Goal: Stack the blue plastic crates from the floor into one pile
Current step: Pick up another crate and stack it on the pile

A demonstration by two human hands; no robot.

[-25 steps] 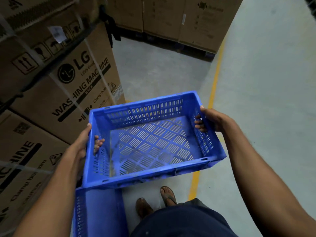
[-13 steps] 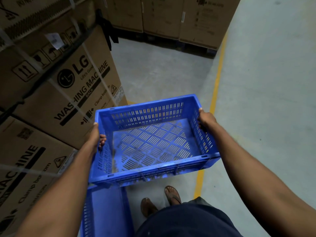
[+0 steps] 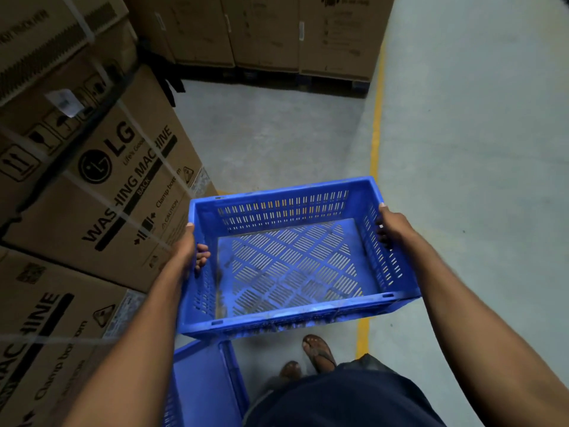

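Note:
I hold an empty blue slotted crate point(image 3: 289, 263) in the air in front of me, roughly level. My left hand point(image 3: 187, 251) grips its left wall, fingers curled through the handle slot to the inside. My right hand point(image 3: 392, 226) grips the right wall the same way. Below it, at the bottom left, stands another blue crate point(image 3: 203, 383), partly hidden by my left arm and the held crate.
Stacked cardboard washing-machine boxes point(image 3: 101, 180) wall off the left side. More boxes point(image 3: 264, 32) on pallets stand at the far end. A yellow floor line point(image 3: 374, 149) runs up the grey concrete floor. My sandalled feet point(image 3: 314, 355) stand beside the lower crate.
The held crate has shifted right and slightly away from me, off from above the lower crate. Both hands keep their grip.

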